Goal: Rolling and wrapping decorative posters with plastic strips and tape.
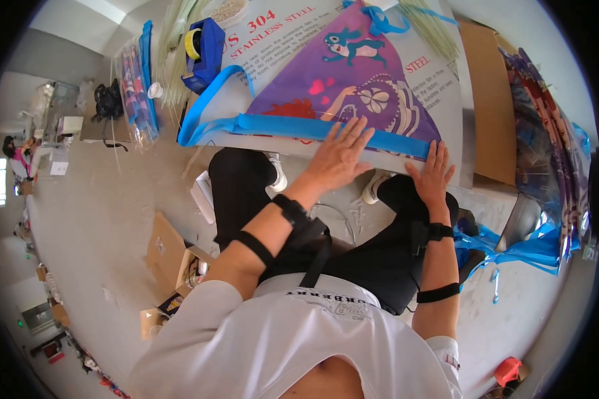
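Note:
A purple triangular kite sail [353, 86], printed with a cartoon figure and pink hearts, lies on the table with its point away from me. Along its near side runs a wide blue ribbon band [273, 126], which loops off to the left. My left hand [341, 156] rests on the band near the middle, fingers stretched and a little apart. Toward the band's right end lies my right hand [432, 174], its fingertips on the sail's corner and its fingers extended. Neither hand grips anything.
A blue tape dispenser [205, 56] with a yellow roll stands left of the sail. Bundles of thin pale rods [174, 53] lie beyond it. Printed sheets [566, 133] hang at the right, with loose blue ribbons [512, 251] below. An open cardboard box [166, 249] sits on the floor.

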{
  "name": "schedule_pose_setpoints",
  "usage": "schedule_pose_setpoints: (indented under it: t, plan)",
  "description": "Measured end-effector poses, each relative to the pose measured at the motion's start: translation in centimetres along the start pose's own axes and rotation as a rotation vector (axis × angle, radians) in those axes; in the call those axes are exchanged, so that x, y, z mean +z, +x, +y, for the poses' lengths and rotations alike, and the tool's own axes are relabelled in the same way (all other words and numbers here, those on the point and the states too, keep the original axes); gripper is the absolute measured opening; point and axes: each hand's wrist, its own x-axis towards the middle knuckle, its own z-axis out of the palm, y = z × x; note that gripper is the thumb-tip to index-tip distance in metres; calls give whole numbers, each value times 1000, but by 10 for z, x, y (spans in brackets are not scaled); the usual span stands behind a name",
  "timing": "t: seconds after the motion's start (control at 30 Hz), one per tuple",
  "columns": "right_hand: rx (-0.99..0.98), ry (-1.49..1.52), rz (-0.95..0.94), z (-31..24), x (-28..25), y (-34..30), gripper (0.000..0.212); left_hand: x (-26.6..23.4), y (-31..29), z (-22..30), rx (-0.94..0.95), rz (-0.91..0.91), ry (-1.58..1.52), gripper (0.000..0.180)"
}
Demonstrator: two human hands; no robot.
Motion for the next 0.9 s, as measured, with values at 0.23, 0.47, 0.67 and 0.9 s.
schedule_pose_setpoints:
  t: [0.23,0.47,0.67,0.9]
  plan:
    - [2,8,26,11,2,-3,87,-20,-38,-36,-261,-152,222,73]
    - [17,-22,-1,12,0,0,87,-51,-61,-73,-403,-256,65,69]
    - [115,-60,-71,-12,-18,3,81,-55,-76,-79,-355,-298,204,75]
    - [-608,466,221,-147,-22,14,53,-51,-77,-78,-351,-252,204,80]
